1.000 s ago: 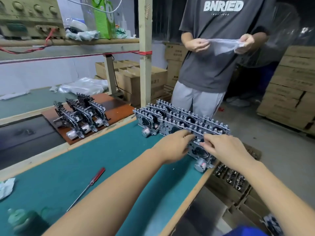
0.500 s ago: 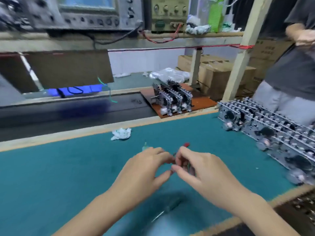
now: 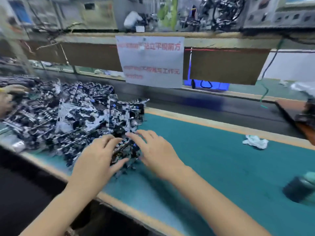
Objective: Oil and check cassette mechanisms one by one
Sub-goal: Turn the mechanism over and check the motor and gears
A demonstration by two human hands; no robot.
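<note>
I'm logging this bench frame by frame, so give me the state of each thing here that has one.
Pile of cassette mechanisms: heaped loose on the left of the mat, blurred.
Nearest mechanism: at the pile's edge, between both hands.
Left hand: fingers spread, on the nearest mechanism.
Right hand: fingers straight, reaching to it.
White rag: crumpled, lying on the mat.
Paper notice: hanging from the shelf.
Dark container: on the mat, too blurred to tell more.

Left grip (image 3: 98, 155) spread, reaching; right grip (image 3: 153, 150) likewise.
</note>
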